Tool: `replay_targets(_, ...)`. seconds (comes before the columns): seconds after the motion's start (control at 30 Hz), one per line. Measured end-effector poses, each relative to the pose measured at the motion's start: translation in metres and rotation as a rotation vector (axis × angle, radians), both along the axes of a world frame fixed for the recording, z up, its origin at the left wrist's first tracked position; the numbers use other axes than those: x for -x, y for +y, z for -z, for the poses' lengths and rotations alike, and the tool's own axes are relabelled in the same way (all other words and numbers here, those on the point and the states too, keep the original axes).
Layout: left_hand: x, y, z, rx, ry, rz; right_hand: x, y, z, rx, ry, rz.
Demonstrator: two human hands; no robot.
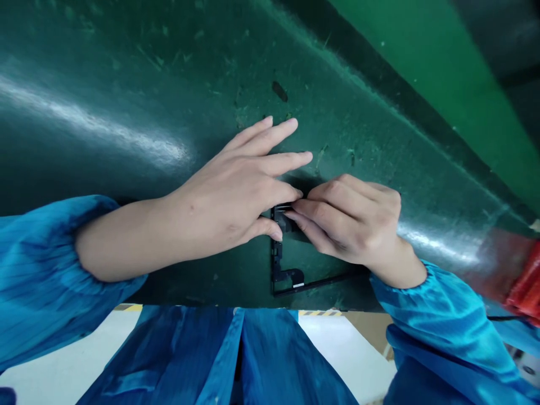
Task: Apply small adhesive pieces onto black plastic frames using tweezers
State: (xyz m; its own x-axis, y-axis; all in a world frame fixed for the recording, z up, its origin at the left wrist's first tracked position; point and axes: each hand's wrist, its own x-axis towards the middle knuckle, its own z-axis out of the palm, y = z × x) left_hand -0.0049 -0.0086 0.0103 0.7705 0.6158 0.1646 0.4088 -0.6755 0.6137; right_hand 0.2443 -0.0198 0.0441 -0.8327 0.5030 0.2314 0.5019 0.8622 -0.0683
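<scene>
A thin black plastic frame (277,267) lies flat on the green work surface, close to its near edge. My left hand (240,191) rests over the frame's left side with fingers spread; its thumb and index fingertip touch the frame's upper left corner. My right hand (354,219) is closed in a pinch at that same corner, thumb against the bent fingers. Whatever is between its fingertips is hidden or too small to make out. Beneath the right hand and wrist, part of the frame is covered. At the frame's lower corner sits a small white piece (298,285).
The green work surface (126,45) is scuffed and shiny, with a dark mark (279,91) beyond my hands. A raised green strip (455,84) runs diagonally at upper right. A red object (525,281) stands at the right edge, near my right sleeve.
</scene>
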Motion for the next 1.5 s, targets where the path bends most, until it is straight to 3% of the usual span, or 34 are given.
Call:
replay_targets(0.23, -0.006, -0.009, -0.008, 0.048, 0.019, -0.075, -0.004, 0.004, 0.003, 0.008, 0.059, 0.003)
replay_targets(0.33, -0.007, -0.013, -0.013, 0.005, -0.014, -0.209, -0.004, 0.01, 0.004, 0.004, 0.063, 0.017)
replay_targets(0.43, -0.008, -0.016, -0.018, -0.109, 0.11, -0.315, -0.002, 0.016, 0.004, -0.02, 0.062, 0.027)
replay_targets(0.53, -0.008, -0.016, -0.019, -0.13, 0.189, -0.273, -0.001, 0.021, 0.003, -0.028, 0.05, 0.001)
replay_targets(0.9, -0.007, -0.014, -0.015, 0.006, 0.024, -0.252, -0.003, 0.018, 0.002, -0.007, 0.04, -0.024)
replay_targets(1.27, -0.007, -0.013, -0.014, 0.028, 0.067, -0.25, 0.0, -0.006, 0.006, -0.144, 0.05, 0.094)
replay_targets(1.5, -0.007, -0.013, -0.013, 0.031, 0.076, -0.254, 0.004, -0.01, 0.008, -0.083, 0.074, 0.137)
